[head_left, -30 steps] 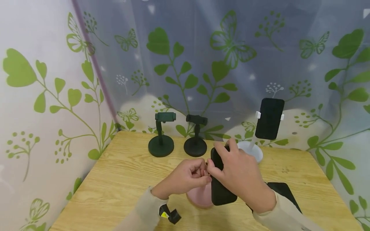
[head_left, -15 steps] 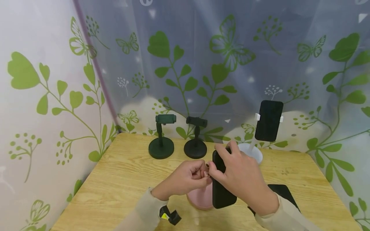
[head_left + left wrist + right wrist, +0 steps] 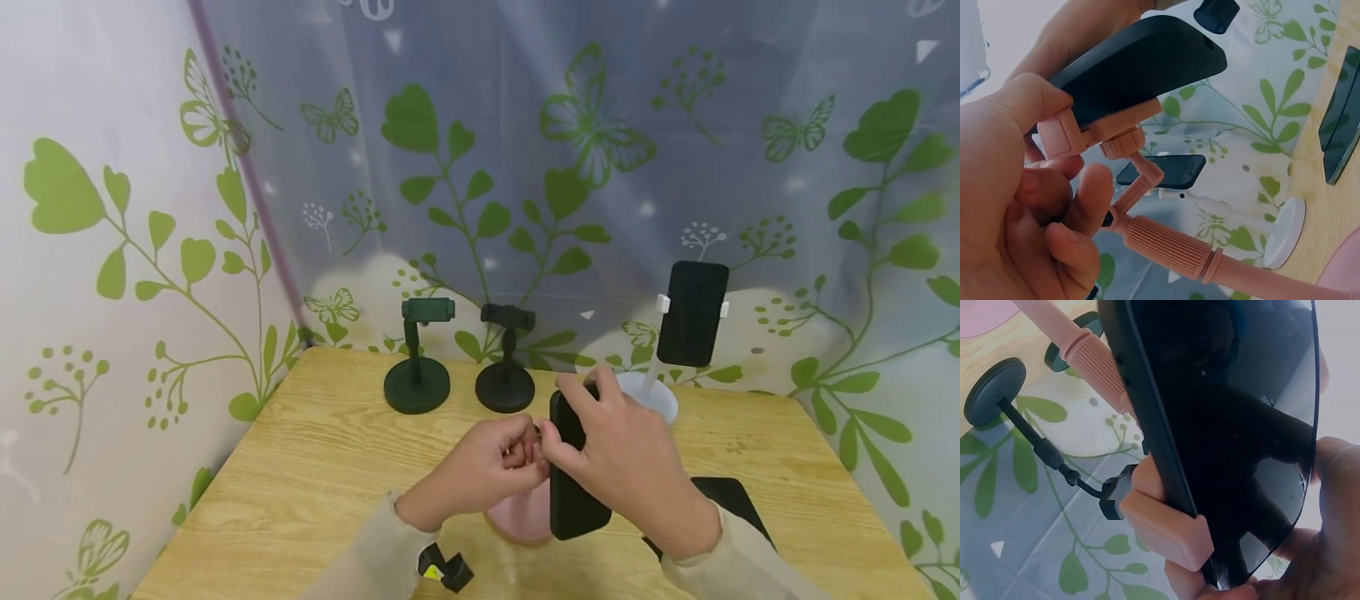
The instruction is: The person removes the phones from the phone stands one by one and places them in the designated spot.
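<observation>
Left of centre in the head view, a green stand [image 3: 417, 387] rests on the table [image 3: 330, 467]. Below centre, the left hand [image 3: 480, 472] pinches the clamp [image 3: 1061, 136] of a pink stand [image 3: 522, 517] between thumb and finger; a black phone [image 3: 576, 504], at lower centre against that clamp, is gripped by the right hand [image 3: 628, 450]. At centre right, a white stand [image 3: 660, 402] bears a second phone [image 3: 693, 314].

Just behind my bare left hand [image 3: 483, 464] and bare right hand [image 3: 626, 458], I wear long, pale cream sleeves: the left sleeve [image 3: 378, 546] and right sleeve [image 3: 738, 554] both end in plain cuffs at the wrists. Beside my left cuff sits a small, angular black wrist device [image 3: 457, 573] with a yellow patch [image 3: 432, 572].
</observation>
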`<state>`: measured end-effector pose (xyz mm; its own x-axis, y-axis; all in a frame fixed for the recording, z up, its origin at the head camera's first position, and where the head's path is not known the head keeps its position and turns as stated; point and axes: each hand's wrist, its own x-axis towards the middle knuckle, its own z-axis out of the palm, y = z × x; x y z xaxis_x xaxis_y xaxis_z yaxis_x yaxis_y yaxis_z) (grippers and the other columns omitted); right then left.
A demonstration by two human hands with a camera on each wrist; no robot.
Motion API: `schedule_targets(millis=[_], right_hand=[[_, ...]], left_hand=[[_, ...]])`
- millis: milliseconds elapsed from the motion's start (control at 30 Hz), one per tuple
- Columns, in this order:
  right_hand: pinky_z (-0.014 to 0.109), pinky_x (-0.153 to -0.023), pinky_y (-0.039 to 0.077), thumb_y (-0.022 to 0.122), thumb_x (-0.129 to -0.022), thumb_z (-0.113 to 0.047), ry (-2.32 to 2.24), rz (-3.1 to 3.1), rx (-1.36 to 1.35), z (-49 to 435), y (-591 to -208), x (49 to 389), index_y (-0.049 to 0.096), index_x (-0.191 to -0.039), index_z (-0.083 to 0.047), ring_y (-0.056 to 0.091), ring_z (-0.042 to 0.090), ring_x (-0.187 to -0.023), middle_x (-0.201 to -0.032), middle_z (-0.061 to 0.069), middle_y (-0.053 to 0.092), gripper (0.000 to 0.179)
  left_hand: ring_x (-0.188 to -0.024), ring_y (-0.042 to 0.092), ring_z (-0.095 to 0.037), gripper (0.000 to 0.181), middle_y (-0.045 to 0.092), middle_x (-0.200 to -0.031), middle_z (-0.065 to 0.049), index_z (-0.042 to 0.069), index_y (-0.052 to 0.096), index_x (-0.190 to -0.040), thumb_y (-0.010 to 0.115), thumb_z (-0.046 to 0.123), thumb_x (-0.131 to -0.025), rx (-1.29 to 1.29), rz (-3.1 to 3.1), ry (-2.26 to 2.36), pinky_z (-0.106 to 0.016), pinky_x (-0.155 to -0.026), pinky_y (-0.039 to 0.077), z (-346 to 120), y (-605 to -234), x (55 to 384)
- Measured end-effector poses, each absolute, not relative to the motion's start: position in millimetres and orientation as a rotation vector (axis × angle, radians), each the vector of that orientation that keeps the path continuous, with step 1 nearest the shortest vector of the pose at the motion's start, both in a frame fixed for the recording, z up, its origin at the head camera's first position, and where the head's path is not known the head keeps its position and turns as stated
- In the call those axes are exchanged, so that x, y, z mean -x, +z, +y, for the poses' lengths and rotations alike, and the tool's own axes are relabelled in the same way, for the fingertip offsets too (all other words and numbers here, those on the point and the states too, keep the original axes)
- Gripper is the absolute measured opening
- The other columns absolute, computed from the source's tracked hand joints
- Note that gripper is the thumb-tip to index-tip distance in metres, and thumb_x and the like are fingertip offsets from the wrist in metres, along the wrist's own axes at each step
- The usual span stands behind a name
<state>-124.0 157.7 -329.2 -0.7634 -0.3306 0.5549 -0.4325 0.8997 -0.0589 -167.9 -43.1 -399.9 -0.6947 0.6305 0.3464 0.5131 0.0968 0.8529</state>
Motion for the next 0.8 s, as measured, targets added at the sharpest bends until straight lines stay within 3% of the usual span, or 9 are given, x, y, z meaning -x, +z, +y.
schedule_targets(millis=[200,467,800], right_hand=[[0.021,-0.038,0.026,0.066,-0.091,-0.039,0.237,-2.486,-0.562,156.5,-329.8,126.2,0.065,-0.128,-0.016,0.025,0.005,-0.041,-0.102,0.012,0.054,0.043],[0.022,-0.039,0.027,0.066,-0.091,-0.041,0.243,-2.462,-0.524,153.9,-331.6,124.2,0.064,-0.132,-0.016,0.025,0.006,-0.04,-0.109,0.016,0.057,0.048],[0.02,-0.038,0.027,0.066,-0.09,-0.044,0.309,-2.47,-0.45,152.1,-333.9,122.6,0.06,-0.133,-0.013,0.025,0.006,-0.038,-0.117,0.019,0.052,0.053]], left_hand=[[-0.053,0.038,-0.005,0.017,0.044,-0.063,0.008,0.013,0.057,-0.085,0.068,0.019,-0.097,-1.172,2.437,1.576,-0.021,-0.055,0.035,-42.7,-396.0,164.3],[-0.051,0.037,-0.004,0.014,0.043,-0.06,0.009,0.024,0.058,-0.087,0.068,0.02,-0.096,-1.137,2.502,1.531,-0.02,-0.052,0.034,-43.0,-391.9,160.7],[-0.053,0.037,-0.005,0.015,0.042,-0.063,0.009,0.023,0.055,-0.087,0.065,0.023,-0.098,-1.057,2.549,1.44,-0.021,-0.052,0.032,-42.5,-384.3,154.0]])
